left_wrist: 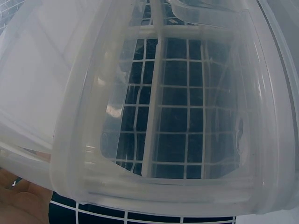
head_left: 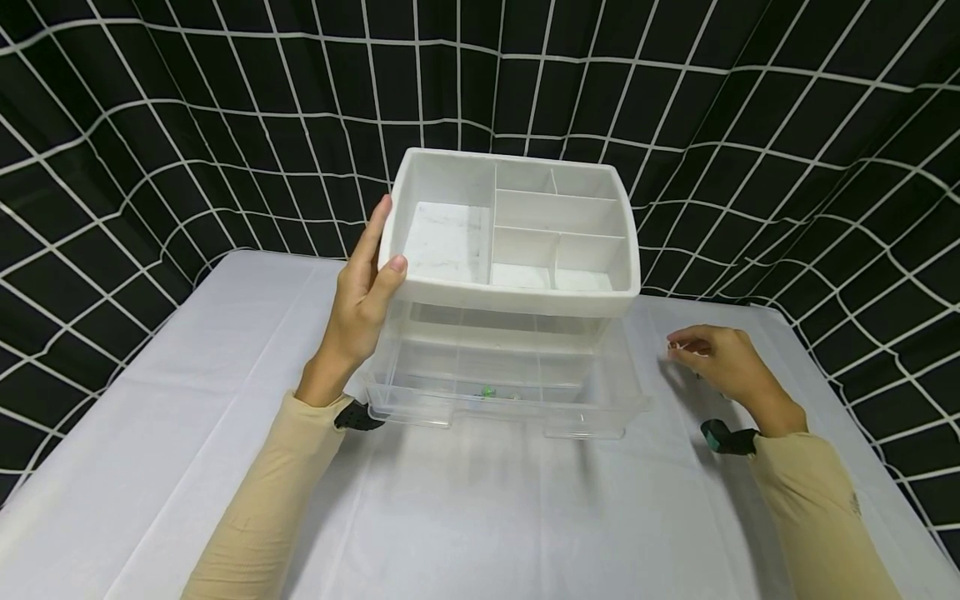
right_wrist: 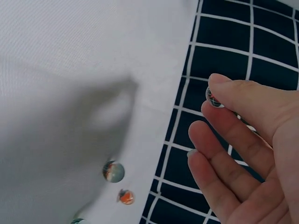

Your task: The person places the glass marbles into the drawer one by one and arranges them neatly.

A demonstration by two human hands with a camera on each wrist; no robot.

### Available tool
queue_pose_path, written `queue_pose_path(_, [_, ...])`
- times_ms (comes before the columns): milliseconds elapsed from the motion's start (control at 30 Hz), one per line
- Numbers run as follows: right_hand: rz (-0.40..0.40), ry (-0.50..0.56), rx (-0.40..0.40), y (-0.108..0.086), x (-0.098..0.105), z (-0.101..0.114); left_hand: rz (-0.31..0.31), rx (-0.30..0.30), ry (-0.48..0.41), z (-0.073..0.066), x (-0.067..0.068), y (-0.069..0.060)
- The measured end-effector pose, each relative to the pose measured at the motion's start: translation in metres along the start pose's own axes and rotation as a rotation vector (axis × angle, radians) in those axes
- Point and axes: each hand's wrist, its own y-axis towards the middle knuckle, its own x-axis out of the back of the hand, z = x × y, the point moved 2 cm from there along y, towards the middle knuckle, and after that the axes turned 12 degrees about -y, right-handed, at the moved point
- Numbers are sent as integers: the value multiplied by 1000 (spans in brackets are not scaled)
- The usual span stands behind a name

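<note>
A white organizer with a divided top stands mid-table, its clear drawer pulled out at the front. A small green marble lies in the drawer. My left hand grips the organizer's left side, thumb over the top rim; in the left wrist view part of that hand shows at the lower left. To the right of the drawer, above the table, my right hand pinches a small glass marble between thumb and index finger. Its other fingers are loosely bent.
In the right wrist view a greenish marble, an orange marble and part of another lie on the white cloth. A black curtain with white grid lines stands behind and beside the table.
</note>
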Motion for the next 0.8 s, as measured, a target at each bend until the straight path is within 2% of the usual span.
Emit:
queue_pose_path(300, [-69,45,37,-4,7,8,-3,0,-10,0,0,0])
queue_pose_path(533, [-101,35,52,-5,13,14,-5,-1,-16,0,0,0])
queue_pose_path(800, [-170,6,109,-8,23,24,-6,1,-10,0,0,0])
